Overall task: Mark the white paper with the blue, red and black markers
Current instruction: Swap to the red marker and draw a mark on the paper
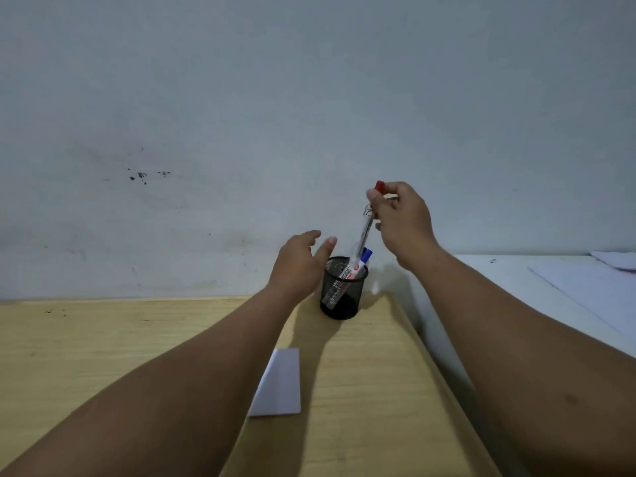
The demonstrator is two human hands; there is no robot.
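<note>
Behind everything is a plain grey wall w/ some dark specks, and below it a light wooden desk (103,346) w/ smooth grain. Near the back edge stands a black mesh cup (342,294), round, wire net. Right hand (402,218) pinches the red marker (367,222) at its top, thumb and fingers closed just under the red cap; the body hangs tilted above the cup, lower end near the rim. Left hand (299,263) is open, fingers spread, just beside the cup; I cannot tell if it touches. Blue marker (366,256) is in the cup, cap up, next to another marker w/ a white label, probably the black one. White paper (280,383) lies flat on the desk nearer to the person, partly hidden by the left forearm. Markers are light, stiff, smooth plastic, so approx. a firm pinch at mid-barrel is best for writing. Paper is thin and can slide, so hold it down.
</note>
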